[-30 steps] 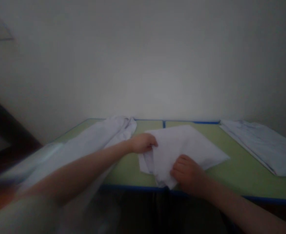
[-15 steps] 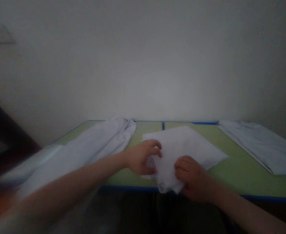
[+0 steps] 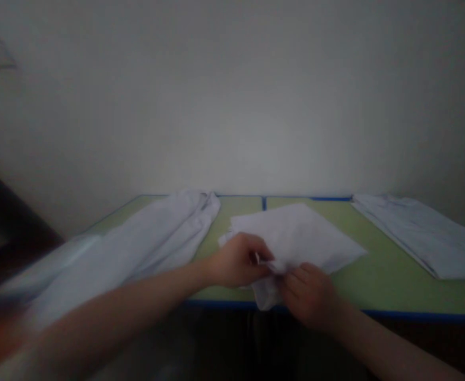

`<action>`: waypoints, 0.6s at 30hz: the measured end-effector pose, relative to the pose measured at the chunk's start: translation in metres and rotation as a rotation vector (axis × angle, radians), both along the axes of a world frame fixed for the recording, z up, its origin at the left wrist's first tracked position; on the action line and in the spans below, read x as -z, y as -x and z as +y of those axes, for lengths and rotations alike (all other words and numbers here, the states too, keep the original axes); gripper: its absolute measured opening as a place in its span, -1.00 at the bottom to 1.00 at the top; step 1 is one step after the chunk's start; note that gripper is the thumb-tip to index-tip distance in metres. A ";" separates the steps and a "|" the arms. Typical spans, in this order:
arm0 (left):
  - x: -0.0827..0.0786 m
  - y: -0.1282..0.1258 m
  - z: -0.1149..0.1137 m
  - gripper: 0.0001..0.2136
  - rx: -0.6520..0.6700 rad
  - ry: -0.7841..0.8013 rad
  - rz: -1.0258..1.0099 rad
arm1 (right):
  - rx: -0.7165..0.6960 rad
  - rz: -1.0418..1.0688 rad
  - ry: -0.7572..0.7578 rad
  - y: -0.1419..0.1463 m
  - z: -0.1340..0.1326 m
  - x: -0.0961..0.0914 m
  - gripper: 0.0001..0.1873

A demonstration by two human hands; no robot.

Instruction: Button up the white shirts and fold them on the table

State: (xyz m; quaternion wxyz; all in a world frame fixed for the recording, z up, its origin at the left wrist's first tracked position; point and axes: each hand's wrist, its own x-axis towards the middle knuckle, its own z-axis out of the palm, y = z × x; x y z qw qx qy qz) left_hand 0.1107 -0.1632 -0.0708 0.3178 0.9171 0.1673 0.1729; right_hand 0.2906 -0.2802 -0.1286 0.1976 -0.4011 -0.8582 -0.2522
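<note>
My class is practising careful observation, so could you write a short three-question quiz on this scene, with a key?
1. True or false: the left hand and the right hand are both touching the middle cloth.
2. What colour is the front edge of the table? A) red B) blue C) yellow
3. Fill in the missing word: the left cloth lies nearer to the person's ____ hand.

Key: 1. True; 2. B; 3. left

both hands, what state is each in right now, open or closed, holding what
Left hand: closed, pinching the middle white cloth between thumb and fingers.
Right hand: closed, fingers curled on the same cloth's near part.
</note>
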 end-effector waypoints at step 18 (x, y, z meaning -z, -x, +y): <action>0.036 -0.003 -0.047 -0.75 0.177 -0.429 0.193 | 0.012 0.154 0.309 -0.075 -0.002 -0.002 -0.79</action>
